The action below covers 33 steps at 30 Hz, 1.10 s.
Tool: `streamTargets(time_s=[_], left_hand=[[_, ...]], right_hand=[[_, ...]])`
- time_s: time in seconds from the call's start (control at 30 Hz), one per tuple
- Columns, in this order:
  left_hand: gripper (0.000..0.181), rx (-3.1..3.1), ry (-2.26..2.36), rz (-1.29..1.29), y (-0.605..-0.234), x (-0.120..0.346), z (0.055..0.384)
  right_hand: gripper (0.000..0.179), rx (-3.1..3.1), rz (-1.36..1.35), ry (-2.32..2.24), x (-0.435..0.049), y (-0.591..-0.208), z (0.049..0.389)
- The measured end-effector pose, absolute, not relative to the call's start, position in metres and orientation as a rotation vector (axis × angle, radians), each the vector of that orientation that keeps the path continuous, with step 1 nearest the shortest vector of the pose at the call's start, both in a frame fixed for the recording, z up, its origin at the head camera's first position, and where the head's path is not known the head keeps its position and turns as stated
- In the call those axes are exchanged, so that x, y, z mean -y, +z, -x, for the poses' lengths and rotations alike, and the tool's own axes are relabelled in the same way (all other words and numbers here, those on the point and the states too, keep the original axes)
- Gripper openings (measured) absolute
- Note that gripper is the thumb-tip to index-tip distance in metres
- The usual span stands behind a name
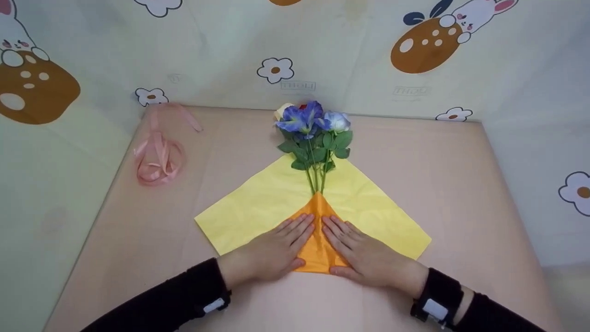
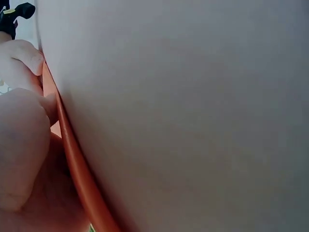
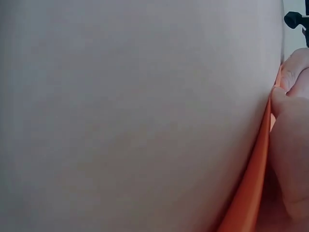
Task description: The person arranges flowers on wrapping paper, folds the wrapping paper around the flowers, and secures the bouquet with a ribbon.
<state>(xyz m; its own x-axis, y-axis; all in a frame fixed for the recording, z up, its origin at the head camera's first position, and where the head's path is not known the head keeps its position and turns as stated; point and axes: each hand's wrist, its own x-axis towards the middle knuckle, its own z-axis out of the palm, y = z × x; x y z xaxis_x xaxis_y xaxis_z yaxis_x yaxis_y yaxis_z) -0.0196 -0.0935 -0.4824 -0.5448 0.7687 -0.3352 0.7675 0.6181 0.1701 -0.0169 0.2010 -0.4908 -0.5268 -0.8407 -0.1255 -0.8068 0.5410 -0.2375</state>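
A sheet of wrapping paper, yellow on its upper face (image 1: pixel 249 198), lies spread on the table. Its near corner is folded up as an orange flap (image 1: pixel 318 244) over the lower stems of a flower bunch (image 1: pixel 315 138). Blue, pale and cream blooms with green leaves stick out past the paper's far edge. My left hand (image 1: pixel 279 246) rests flat on the flap's left side, fingers straight. Mirroring it, my right hand (image 1: pixel 364 251) presses the right side with straight fingers. Both wrist views show the orange fold (image 2: pixel 79 169) running beside the hands, close over the tabletop.
A loosely coiled pink ribbon (image 1: pixel 159 161) lies at the table's back left. Behind and at both sides stands a pale cloth (image 1: pixel 341 46) printed with rabbits and flowers. The pinkish table (image 1: pixel 392 152) shows around the paper.
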Motion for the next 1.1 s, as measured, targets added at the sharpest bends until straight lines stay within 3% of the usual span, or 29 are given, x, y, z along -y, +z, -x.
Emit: streamTargets(time_s=[0.47,0.7,1.1], left_hand=[[0.093,-2.444,0.153,-1.317,-0.478,0.133,0.029],[0.102,-2.414,0.273,-1.201,-0.474,0.168,0.03],[0.113,-2.437,0.406,-1.044,-0.474,0.205,0.029]], right_hand=[[0.101,-2.55,1.387,-0.211,-0.242,-0.493,0.024],[0.104,-2.561,1.365,-0.245,-0.274,-0.493,0.025],[0.115,-2.533,1.085,-0.337,-0.302,-0.492,0.025]])
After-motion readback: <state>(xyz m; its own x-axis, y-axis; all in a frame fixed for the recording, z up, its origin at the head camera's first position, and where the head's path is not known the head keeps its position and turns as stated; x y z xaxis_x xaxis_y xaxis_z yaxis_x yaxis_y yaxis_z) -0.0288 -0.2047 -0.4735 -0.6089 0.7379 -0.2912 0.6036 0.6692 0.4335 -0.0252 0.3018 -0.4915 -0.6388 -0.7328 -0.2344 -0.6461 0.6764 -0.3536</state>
